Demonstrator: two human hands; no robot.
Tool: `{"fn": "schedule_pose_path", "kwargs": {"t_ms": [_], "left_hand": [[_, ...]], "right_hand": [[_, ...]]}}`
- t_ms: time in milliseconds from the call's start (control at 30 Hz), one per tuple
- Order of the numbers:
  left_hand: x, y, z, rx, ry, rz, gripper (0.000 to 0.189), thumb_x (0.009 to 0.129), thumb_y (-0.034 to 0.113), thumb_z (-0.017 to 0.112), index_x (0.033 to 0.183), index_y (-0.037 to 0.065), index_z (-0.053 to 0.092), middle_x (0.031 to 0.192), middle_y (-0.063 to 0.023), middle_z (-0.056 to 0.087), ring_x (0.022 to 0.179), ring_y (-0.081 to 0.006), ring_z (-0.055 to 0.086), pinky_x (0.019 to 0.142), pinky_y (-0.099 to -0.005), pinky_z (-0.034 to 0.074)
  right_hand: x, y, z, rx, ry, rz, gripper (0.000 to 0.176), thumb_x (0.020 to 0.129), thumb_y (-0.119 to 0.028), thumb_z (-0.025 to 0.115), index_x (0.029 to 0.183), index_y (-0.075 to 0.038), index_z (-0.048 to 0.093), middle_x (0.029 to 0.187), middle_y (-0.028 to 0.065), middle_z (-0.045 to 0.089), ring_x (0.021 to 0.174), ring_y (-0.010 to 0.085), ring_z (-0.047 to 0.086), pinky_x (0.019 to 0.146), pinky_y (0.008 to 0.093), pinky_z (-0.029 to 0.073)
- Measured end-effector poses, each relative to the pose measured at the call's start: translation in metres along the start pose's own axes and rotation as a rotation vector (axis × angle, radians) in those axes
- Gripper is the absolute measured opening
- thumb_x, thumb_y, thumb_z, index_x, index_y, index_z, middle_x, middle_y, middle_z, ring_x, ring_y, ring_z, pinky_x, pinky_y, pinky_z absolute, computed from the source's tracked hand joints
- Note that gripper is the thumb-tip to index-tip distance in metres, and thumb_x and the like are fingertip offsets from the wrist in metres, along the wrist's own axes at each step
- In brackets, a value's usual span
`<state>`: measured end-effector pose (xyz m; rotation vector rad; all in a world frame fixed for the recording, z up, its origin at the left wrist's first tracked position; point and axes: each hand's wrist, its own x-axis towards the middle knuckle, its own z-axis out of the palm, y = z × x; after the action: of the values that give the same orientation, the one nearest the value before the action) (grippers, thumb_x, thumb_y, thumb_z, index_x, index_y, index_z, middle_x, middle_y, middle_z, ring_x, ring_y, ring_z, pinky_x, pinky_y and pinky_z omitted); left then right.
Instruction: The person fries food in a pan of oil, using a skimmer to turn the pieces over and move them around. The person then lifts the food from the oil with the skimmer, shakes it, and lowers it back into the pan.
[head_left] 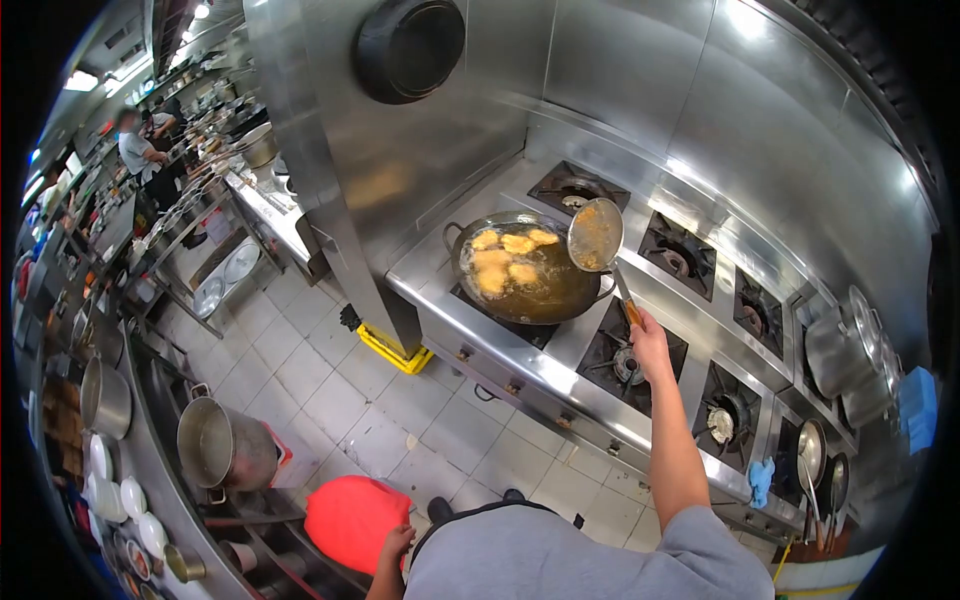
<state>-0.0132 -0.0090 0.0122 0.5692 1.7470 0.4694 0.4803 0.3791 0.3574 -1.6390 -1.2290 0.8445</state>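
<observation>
My right hand [648,340] is closed round the wooden handle of a round strainer [596,235], whose mesh bowl is over the right edge of a large two-handled wok [540,305]. Dark oil fills the wok, and several golden fried pieces [492,270] float in it, with bubbles around them, mostly on the left side. Low at my left side is my left hand [399,541], beside a red rounded object [355,520]. Its fingers look curled, but whether anything is in them is too small to tell.
Gas burners [627,365] line the steel stove right of the wok. Stacked pots [840,350], pans [811,450] and a blue cloth [761,482] are at the far right. A large pot [225,450] stands left. A yellow object [392,350] lies by the pillar. Two people [140,155] stand far back left.
</observation>
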Motion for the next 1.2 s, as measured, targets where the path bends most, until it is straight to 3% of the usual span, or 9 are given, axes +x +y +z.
{"fn": "schedule_pose_path", "kwargs": {"t_ms": [133,267,333,400,433,500,800,1133,1200], "left_hand": [[-0.002,0.005,-0.005,-0.024,-0.029,-0.016,0.027,0.089,0.024,0.055,0.101,0.001,0.063,0.072,-0.0022,0.059,0.057,-0.0114,0.052,0.049,-0.0251,0.041],[0.022,-0.010,-0.010,-0.012,-0.097,-0.010,0.041,0.085,0.027,0.059,0.115,0.000,0.057,0.086,-0.0084,0.064,0.062,-0.0165,0.058,0.055,-0.0302,0.047],[0.019,-0.007,-0.008,-0.004,-0.114,0.010,0.041,0.085,0.027,0.059,0.116,0.000,0.056,0.087,-0.0090,0.064,0.063,-0.0166,0.058,0.056,-0.0301,0.047],[0.008,0.004,-0.002,-0.061,-0.035,0.075,0.020,0.090,0.023,0.051,0.082,0.006,0.059,0.059,0.0012,0.051,0.046,-0.0091,0.044,0.040,-0.0239,0.033],[0.005,0.008,-0.001,-0.059,-0.035,0.074,0.020,0.090,0.023,0.051,0.082,0.006,0.059,0.059,0.0012,0.051,0.046,-0.0091,0.044,0.040,-0.0239,0.033],[-0.002,0.015,-0.002,-0.010,-0.035,0.005,0.020,0.090,0.023,0.052,0.084,0.006,0.061,0.060,0.0007,0.052,0.046,-0.0092,0.045,0.040,-0.0240,0.034],[-0.007,0.016,0.000,0.001,-0.042,-0.011,0.028,0.090,0.026,0.055,0.106,0.003,0.060,0.074,-0.0020,0.059,0.052,-0.0089,0.049,0.044,-0.0235,0.038],[0.004,0.002,0.002,-0.036,-0.032,-0.031,0.028,0.089,0.025,0.056,0.106,0.003,0.060,0.077,-0.0038,0.060,0.053,-0.0086,0.049,0.045,-0.0232,0.038],[0.006,-0.001,-0.001,-0.030,-0.082,-0.038,0.042,0.086,0.029,0.058,0.116,0.001,0.056,0.082,-0.0068,0.062,0.057,-0.0151,0.055,0.046,-0.0276,0.043]], "right_hand": [[0.032,0.051,-0.011,-0.353,0.097,-0.178,0.048,0.088,-0.007,0.048,0.135,0.000,0.041,0.077,0.0023,0.053,0.064,0.0115,0.045,0.060,0.0256,0.040],[0.027,0.065,-0.004,-0.324,0.016,-0.165,0.048,0.086,-0.007,0.048,0.134,-0.001,0.043,0.076,0.0014,0.052,0.061,0.0101,0.045,0.056,0.0246,0.038],[0.000,0.037,0.006,-0.093,-0.093,0.066,0.047,0.086,-0.005,0.047,0.133,-0.002,0.044,0.076,0.0011,0.053,0.058,0.0083,0.045,0.051,0.0235,0.036],[-0.006,0.036,0.009,-0.054,-0.133,0.091,0.049,0.085,-0.004,0.046,0.135,-0.004,0.042,0.072,-0.0009,0.049,0.053,0.0064,0.041,0.045,0.0225,0.032],[-0.011,0.033,0.007,0.008,-0.203,0.187,0.050,0.086,-0.006,0.047,0.135,-0.004,0.041,0.071,-0.0004,0.049,0.052,0.0074,0.041,0.044,0.0230,0.033],[-0.020,0.024,0.007,0.072,-0.273,0.284,0.052,0.086,-0.008,0.047,0.137,-0.005,0.039,0.068,-0.0016,0.044,0.048,0.0060,0.035,0.038,0.0218,0.026],[-0.035,0.019,-0.009,0.331,-0.468,0.379,0.054,0.084,-0.003,0.047,0.137,-0.007,0.035,0.070,-0.0022,0.044,0.048,0.0040,0.031,0.040,0.0207,0.025],[-0.040,0.024,-0.005,0.560,-0.490,0.463,0.045,0.090,-0.008,0.047,0.134,-0.009,0.038,0.069,-0.0013,0.046,0.047,0.0036,0.030,0.040,0.0192,0.025],[-0.040,0.023,-0.003,0.611,-0.447,0.447,0.043,0.091,-0.009,0.047,0.133,-0.010,0.039,0.069,-0.0013,0.047,0.047,0.0039,0.031,0.041,0.0192,0.025]]}}
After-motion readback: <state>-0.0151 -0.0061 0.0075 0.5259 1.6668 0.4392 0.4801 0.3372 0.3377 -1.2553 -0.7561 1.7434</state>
